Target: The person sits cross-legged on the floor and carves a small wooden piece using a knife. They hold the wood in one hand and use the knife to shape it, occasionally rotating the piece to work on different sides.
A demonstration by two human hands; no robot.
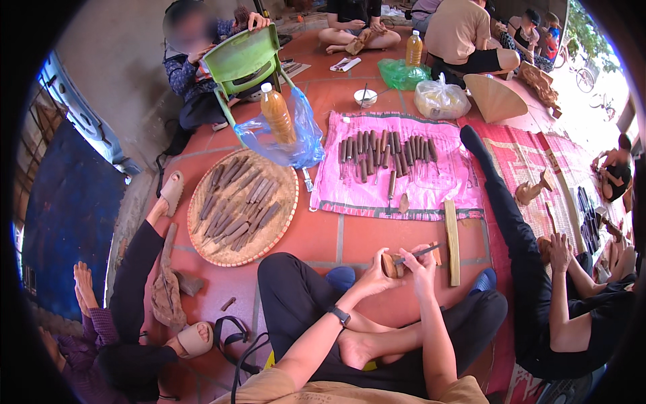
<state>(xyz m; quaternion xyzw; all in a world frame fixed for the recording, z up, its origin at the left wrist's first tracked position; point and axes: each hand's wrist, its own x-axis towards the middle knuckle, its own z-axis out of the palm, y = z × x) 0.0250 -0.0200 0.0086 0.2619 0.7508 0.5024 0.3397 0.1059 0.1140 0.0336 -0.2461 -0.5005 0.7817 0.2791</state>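
Above my crossed legs, my left hand (374, 277) is closed around a rounded piece of brown wood (389, 265). My right hand (422, 268) is closed beside it on a dark, narrow-bladed tool (425, 251) that slants up to the right. The tool's near end meets the wood by my left fingers. A bit of light wood shows past my right fingers; whether it belongs to the tool I cannot tell. Ahead, a pink sack (330, 192) bears rows of wooden-handled carving tools (392, 183). More dark-handled tools (235, 219) lie on a round woven tray (291, 212) to the left.
A wooden strip (451, 242) lies right of my hands. Beyond the tray stand a bottle of amber liquid (276, 114) in a blue bag and a green plastic chair (242, 60). A white bowl (365, 98) and conical hat (494, 99) lie farther off. People sit on both sides.
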